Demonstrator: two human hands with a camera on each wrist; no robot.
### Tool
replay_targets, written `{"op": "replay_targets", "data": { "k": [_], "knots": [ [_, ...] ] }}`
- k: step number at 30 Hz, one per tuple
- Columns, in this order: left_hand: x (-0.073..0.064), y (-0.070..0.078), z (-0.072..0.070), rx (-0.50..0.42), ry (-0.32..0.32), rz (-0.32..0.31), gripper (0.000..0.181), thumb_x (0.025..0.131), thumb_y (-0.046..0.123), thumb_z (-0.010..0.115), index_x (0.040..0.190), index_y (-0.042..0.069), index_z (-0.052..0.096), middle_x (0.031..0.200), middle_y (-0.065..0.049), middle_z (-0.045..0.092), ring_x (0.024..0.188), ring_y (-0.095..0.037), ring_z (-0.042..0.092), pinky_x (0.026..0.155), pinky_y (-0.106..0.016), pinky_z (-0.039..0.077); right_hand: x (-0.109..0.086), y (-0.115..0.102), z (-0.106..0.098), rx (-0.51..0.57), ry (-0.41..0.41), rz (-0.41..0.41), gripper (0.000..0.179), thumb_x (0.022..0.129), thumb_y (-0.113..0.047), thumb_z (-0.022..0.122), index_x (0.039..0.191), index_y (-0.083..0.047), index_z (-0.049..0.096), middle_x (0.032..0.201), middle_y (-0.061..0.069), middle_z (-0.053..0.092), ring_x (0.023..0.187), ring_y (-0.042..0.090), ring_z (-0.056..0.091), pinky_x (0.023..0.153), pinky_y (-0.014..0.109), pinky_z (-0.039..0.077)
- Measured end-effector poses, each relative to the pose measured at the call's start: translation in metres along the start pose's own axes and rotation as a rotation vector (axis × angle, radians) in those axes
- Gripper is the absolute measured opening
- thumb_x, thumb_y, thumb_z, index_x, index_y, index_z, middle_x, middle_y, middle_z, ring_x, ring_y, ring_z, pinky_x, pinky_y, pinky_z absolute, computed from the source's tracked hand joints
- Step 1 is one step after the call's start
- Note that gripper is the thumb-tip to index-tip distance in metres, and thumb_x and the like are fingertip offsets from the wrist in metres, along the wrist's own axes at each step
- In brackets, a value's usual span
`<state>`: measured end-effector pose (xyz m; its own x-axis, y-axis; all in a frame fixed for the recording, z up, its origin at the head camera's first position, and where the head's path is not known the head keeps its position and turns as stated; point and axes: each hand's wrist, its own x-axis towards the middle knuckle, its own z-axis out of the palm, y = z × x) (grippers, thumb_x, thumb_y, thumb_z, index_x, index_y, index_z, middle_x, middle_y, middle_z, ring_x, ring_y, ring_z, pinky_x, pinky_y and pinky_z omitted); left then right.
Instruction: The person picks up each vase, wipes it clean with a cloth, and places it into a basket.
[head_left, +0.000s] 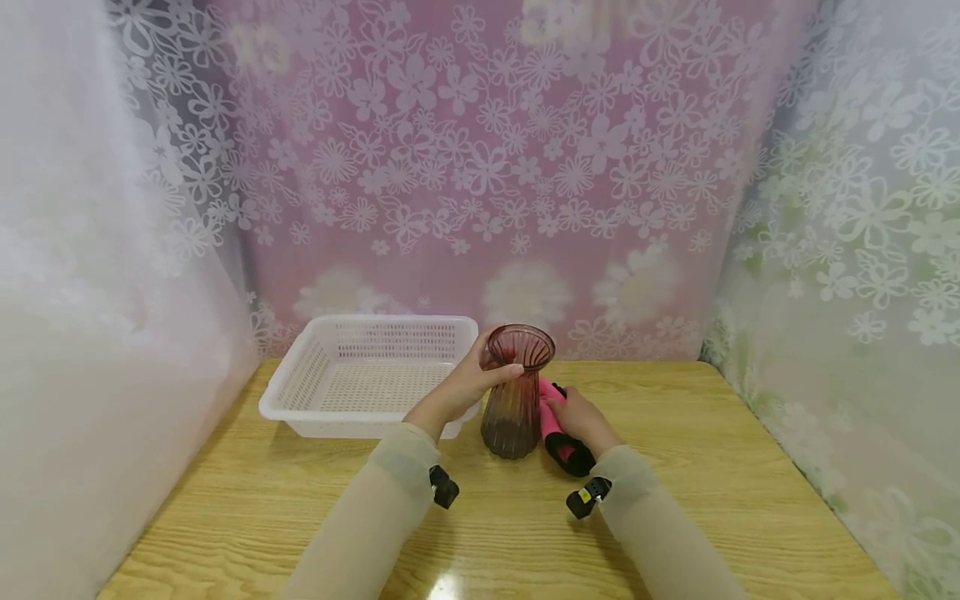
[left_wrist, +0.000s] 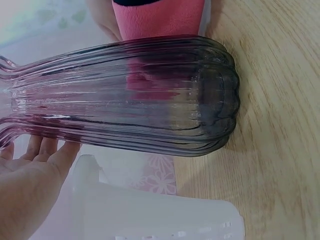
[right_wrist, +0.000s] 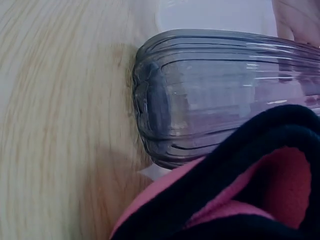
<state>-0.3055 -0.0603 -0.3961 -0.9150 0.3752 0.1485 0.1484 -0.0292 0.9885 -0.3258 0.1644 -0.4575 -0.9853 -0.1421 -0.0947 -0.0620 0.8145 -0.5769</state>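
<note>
A ribbed glass vase (head_left: 512,421), reddish at the flared rim and smoky grey toward the base, stands upright on the wooden table. My left hand (head_left: 468,379) grips it just below the rim, thumb across the front. In the left wrist view, fingers (left_wrist: 62,156) show behind the neck. On the vase's right side my right hand (head_left: 585,419) holds a folded pink cloth (head_left: 551,421) with black edging. The cloth (right_wrist: 165,197) lies close against the lower wall of the vase (right_wrist: 200,90) in the right wrist view, where its black-edged fold gapes.
A white perforated plastic basket (head_left: 307,425) sits behind and left of the vase, its near right corner close to my left wrist. Flower-patterned curtains (head_left: 480,167) hang at the back and both sides of the table (head_left: 675,417).
</note>
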Motion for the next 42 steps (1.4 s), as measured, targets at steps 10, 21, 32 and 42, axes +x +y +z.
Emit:
{"op": "replay_targets", "data": {
  "k": [10,21,32,42],
  "knots": [
    [-0.001,0.0,-0.001,0.004,-0.005,-0.007,0.085,0.095,0.019,0.069,0.16,0.027,0.016,0.152,-0.015,0.042,0.141,-0.027,0.04,0.112,-0.049,0.035,-0.005,0.001,-0.007,-0.017,-0.013,-0.017,0.057,0.107,-0.028,0.044,0.143,0.016,0.035,0.14,0.037,0.046,0.127,0.05,0.049,0.103,0.058,0.04],
    [0.0,0.001,0.0,0.015,0.0,-0.006,0.086,0.095,0.018,0.069,0.161,0.025,0.014,0.152,-0.015,0.043,0.14,-0.027,0.041,0.112,-0.048,0.036,-0.013,-0.004,-0.021,0.001,0.01,-0.043,0.055,0.107,-0.028,0.044,0.143,0.013,0.037,0.131,0.033,0.053,0.113,0.042,0.057,0.098,0.055,0.044],
    [-0.002,0.002,0.0,0.007,-0.004,-0.001,0.084,0.095,0.019,0.069,0.16,0.028,0.017,0.151,-0.015,0.043,0.139,-0.028,0.042,0.11,-0.049,0.038,-0.025,-0.014,-0.039,0.046,0.016,-0.056,0.055,0.107,-0.032,0.045,0.143,0.008,0.037,0.117,0.025,0.057,0.093,0.033,0.057,0.084,0.049,0.047],
    [-0.003,0.003,0.001,-0.002,-0.003,0.003,0.082,0.095,0.018,0.07,0.159,0.029,0.02,0.149,-0.015,0.046,0.139,-0.027,0.043,0.111,-0.048,0.037,-0.038,-0.024,-0.061,0.005,0.071,-0.086,0.059,0.108,-0.031,0.043,0.15,0.007,0.027,0.123,0.031,0.054,0.093,0.036,0.058,0.084,0.051,0.047]
  ]
}}
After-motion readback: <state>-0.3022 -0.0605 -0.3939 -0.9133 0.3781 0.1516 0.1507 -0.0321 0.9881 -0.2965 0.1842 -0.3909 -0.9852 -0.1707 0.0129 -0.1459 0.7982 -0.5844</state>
